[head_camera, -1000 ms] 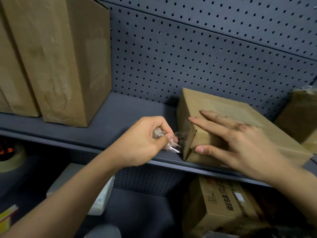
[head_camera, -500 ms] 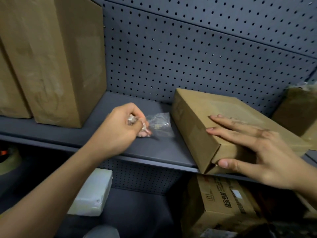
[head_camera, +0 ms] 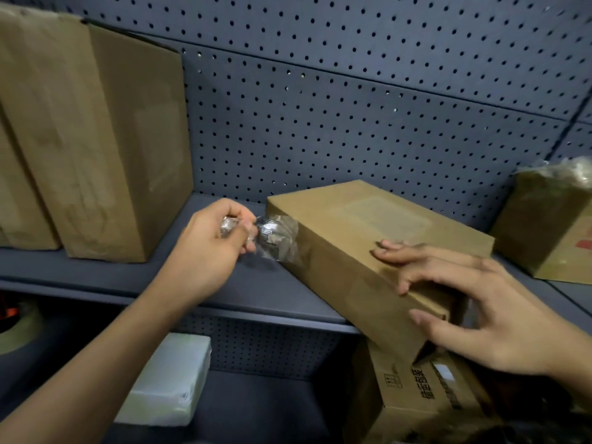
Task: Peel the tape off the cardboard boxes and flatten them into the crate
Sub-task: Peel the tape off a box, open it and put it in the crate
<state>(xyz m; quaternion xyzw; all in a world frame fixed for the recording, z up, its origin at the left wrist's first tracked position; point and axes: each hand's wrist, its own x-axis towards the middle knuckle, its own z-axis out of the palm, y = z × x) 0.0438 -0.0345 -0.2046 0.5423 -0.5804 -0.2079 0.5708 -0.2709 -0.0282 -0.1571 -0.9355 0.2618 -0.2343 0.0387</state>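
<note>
Fingers (head_camera: 246, 233) of the left hand (head_camera: 205, 251) are curled tight with the thumb, pinching a crumpled wad of clear tape (head_camera: 278, 239). The tape runs from the pinch to the far left corner of the flat cardboard box (head_camera: 346, 251), where it clings to the side face. The left forearm reaches in from the lower left, with the wrist bent so the knuckles face the box.

The box lies on the grey shelf (head_camera: 256, 290), turned at an angle, with its near end jutting past the shelf's front edge. The right hand (head_camera: 480, 315) presses on that near end. Its fingers lie spread and nearly straight across the top, and the thumb rests against the side. A paler rectangular patch marks the box's top.

Behind the box stands a grey pegboard (head_camera: 352, 123). A tall box (head_camera: 96, 139) stands upright at the left, well apart from the flat one, and another box (head_camera: 551, 225) sits at the right, cut off by the frame, with something crinkled and blurred on top. Below the shelf a printed box (head_camera: 413, 392) is partly hidden under the right hand and the flat box's overhang. A white block (head_camera: 166, 382) lies in shadow beside the left forearm. What sits at the dim far lower left cannot be made out.
</note>
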